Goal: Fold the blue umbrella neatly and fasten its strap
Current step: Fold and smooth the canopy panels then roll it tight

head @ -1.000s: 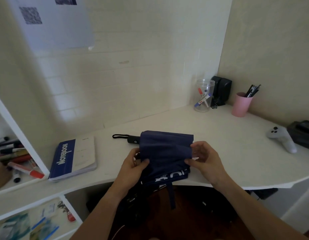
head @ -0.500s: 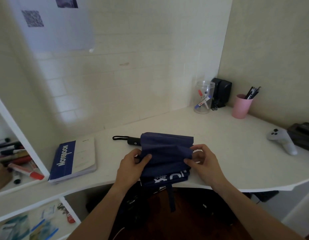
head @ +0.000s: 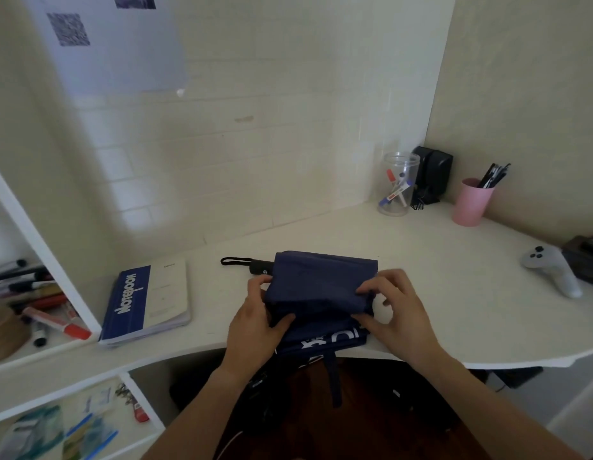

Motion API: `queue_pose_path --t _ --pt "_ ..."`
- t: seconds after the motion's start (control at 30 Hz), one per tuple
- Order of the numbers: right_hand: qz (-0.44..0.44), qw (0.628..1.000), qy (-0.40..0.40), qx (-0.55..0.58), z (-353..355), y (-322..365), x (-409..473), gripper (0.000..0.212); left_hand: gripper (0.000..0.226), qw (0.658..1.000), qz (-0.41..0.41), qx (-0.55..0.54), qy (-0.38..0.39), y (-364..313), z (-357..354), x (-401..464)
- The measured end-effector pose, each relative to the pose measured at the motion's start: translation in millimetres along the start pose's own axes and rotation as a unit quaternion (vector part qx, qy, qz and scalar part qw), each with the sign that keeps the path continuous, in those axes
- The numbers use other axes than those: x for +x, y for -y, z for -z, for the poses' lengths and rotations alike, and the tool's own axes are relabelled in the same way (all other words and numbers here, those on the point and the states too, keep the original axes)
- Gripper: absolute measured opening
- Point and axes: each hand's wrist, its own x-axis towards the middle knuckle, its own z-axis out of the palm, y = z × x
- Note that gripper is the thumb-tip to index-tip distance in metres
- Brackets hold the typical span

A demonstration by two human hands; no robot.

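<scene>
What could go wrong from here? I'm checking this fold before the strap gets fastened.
1. The strap hangs loose below the desk edge, away from both hands; it could be trapped under the fabric or left out of reach.
2. The umbrella overhangs the desk's front edge, so it may slide off if the left hand or right hand lets go.
3. The fabric looks bunched between the hands, so the folds may end up uneven.

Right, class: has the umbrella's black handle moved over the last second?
No. The black handle lies just as far right of the notebook as before.
</scene>
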Motion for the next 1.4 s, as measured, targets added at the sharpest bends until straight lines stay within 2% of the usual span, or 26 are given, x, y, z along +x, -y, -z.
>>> queue_pose_path --t 0.07,0.13,0.23,0.3,0.37,0.4,0.43,0.47,0.5,0.53,0.57,0.63,0.73,0.87,0.93,1.0,1.07,1.17,1.3,1.4 --pt "0.072 0.996 -0.013 -0.054 2 5 7 0.037 0.070 0.999 0.046 0.021 -0.004 -7 -1 8" --pt "0.134 0.987 0.014 -0.091 0 7 12 0.037 0.058 0.994 0.109 0.021 -0.009 -12 -1 15" --pt "0.183 0.973 0.065 -0.123 -2 3 13 0.038 0.044 0.989 0.143 0.006 -0.024 -13 -2 20" --pt "0.207 0.963 0.092 -0.144 -1 -2 11 0.040 0.040 0.986 0.157 -0.055 -0.031 -8 -1 21" --pt "0.227 0.951 0.121 -0.171 1 -5 10 0.043 0.031 0.968 0.170 -0.172 -0.063 -6 0 16" --pt "0.230 0.948 0.134 -0.175 2 -6 10 0.042 0.030 0.963 0.150 -0.197 -0.108 -5 3 11" --pt "0.230 0.947 0.144 -0.171 2 -8 10 0.040 0.030 0.966 0.091 -0.180 -0.163 -6 8 5" --pt "0.229 0.948 0.152 -0.164 1 -9 9 0.037 0.029 0.972 0.001 -0.124 -0.200 -6 14 -1" --pt "0.226 0.948 0.160 -0.157 1 -10 9 0.035 0.030 0.971 -0.112 -0.054 -0.203 -8 21 -6" --pt "0.223 0.948 0.167 -0.153 1 -10 9 0.034 0.040 0.962 -0.224 0.015 -0.156 -10 27 -9" --pt "0.221 0.948 0.172 -0.150 1 -11 10 0.032 0.051 0.945 -0.307 0.083 -0.078 -12 33 -10" --pt "0.218 0.950 0.173 -0.145 2 -11 10 0.028 0.055 0.905 -0.372 0.201 0.040 -7 37 -4" --pt "0.208 0.952 0.178 -0.139 3 -13 10 0.025 0.022 0.866 -0.408 0.280 0.072 7 36 0" --pt "0.199 0.955 0.177 -0.131 9 -14 10 0.026 0.014 0.840 -0.463 0.279 0.048 9 35 -7" --pt "0.194 0.956 0.183 -0.122 12 -13 10 0.026 0.015 0.850 -0.448 0.275 0.033 8 32 -11" --pt "0.199 0.954 0.191 -0.117 12 -11 10 0.026 0.036 0.873 -0.404 0.272 0.028 6 30 -12" --pt "0.202 0.952 0.197 -0.116 12 -11 10 0.028 0.049 0.871 -0.395 0.290 0.027 6 27 -10" --pt "0.198 0.953 0.194 -0.122 13 -13 10 0.031 0.038 0.857 -0.422 0.295 0.028 3 28 -11" --pt "0.211 0.951 0.179 -0.136 15 -19 11 0.023 0.020 0.830 -0.471 0.298 0.011 3 30 -15" --pt "0.225 0.946 0.177 -0.153 12 -20 14 0.024 0.008 0.835 -0.477 0.271 0.028 4 28 -14"
